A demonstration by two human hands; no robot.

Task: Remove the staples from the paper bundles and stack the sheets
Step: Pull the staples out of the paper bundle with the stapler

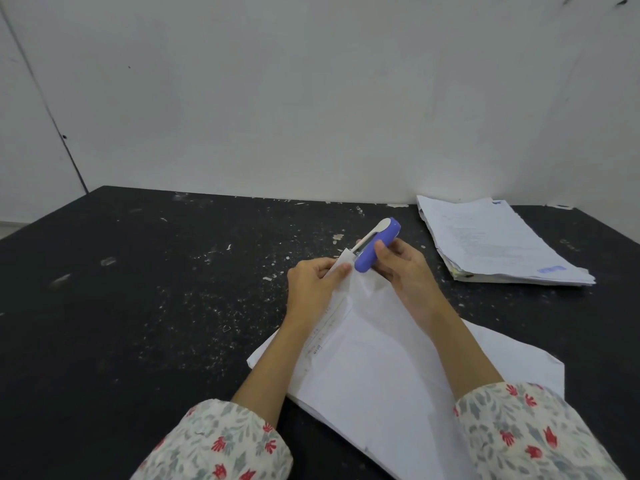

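The bundle (pixel 377 358) lies at the near edge of the desk (pixel 138 289), right of the middle, with its far corner lifted off the surface and the rest sagging down toward the person. At that raised corner the remover (pixel 375 245), a purple tool with a pale metal lever, meets the paper, its working end right at the tip where a staple would sit; the staple itself is too small to make out. The left hand (pixel 313 282) pinches the corner between thumb and curled fingers, holding it up and taut. The right hand (pixel 403 268) grips the remover's purple body, thumb along its side and fingers wrapped behind, so neither hand is free or spread. Under the bundle, more white sheets (pixel 512 355) lie flat against the near edge; whether they are loose or stapled cannot be told. At the far right corner, against the wall, rests a thick stack (pixel 498 240) of printed sheets with slightly uneven edges; whether it is finished work or bundles waiting cannot be told. My judgement is that the task is in mid-course: this staple is not yet out, and the sheets in hand have yet to be stacked.
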